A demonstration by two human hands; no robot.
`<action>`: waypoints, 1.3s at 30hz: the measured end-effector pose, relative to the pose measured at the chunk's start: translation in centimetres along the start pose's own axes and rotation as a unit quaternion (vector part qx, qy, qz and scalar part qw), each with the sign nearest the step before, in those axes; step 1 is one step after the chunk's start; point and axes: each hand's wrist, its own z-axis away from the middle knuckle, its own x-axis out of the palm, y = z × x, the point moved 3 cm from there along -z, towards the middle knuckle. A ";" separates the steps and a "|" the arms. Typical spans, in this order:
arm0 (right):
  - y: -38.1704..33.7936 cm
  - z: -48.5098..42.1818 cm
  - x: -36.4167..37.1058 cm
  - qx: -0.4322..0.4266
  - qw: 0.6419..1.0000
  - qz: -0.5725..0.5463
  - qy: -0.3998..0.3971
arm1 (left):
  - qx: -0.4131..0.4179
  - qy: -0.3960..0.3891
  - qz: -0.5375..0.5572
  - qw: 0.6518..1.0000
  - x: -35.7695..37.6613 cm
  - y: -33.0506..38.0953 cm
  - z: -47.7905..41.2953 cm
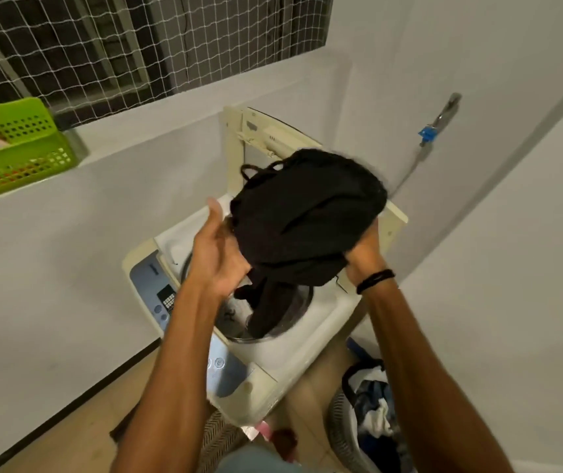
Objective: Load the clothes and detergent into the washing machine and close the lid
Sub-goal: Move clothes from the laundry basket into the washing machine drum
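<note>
A bundled black garment [307, 216] hangs above the open drum of the white top-loading washing machine [310, 336]. Its lower end dangles down into the drum. My right hand [363, 256], with a black band at the wrist, grips the garment's right underside. My left hand [217, 254] lies against the garment's left side with fingers fairly straight. The machine's lid [256, 131] stands raised at the back. No detergent is in view.
A green perforated basket [17, 148] sits on the ledge at the left under a netted window. A laundry basket [368, 425] with mixed clothes stands on the floor at the lower right. A tap with a blue fitting [428, 133] juts from the right wall.
</note>
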 end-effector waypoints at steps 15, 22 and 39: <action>20.8 -2.6 3.0 0.209 0.829 0.418 -0.307 | -0.128 0.258 -0.637 0.715 -20.1 -6.3 -4.7; 21.9 1.0 -5.2 0.302 0.899 0.262 -0.176 | -0.115 0.259 -0.621 0.730 -13.5 -13.5 -2.4; 37.0 14.9 -39.4 0.507 0.822 0.177 0.190 | -0.382 -0.006 -0.671 0.635 -11.4 -45.6 -5.5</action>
